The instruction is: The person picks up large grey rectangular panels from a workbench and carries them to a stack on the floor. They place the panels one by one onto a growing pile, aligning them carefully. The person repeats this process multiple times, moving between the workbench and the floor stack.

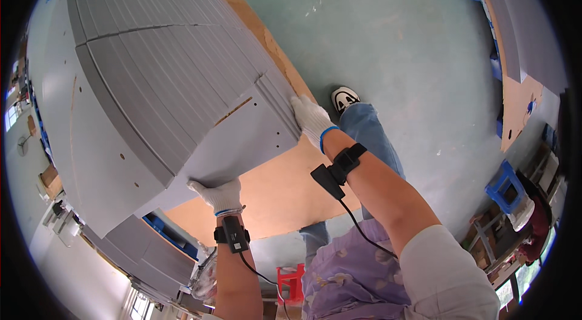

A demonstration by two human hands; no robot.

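**Top panel gripped, not yet carried off**

We had our gloved left hand clamped under the grey panel's near edge and our right hand clasping its side; it lay tilted atop the grey stack, lifting unfinished.

One head-worn fisheye view, looking steeply down from above the person's own arms.

The camera sits close over the two white-gloved hands, left hand and right hand, whose forearms enter from the lower edge. It faces down past a large grey flat board with drilled holes to the pale green concrete floor well below. Straight edges bow toward the dark round rim. There is no second view to overlap.
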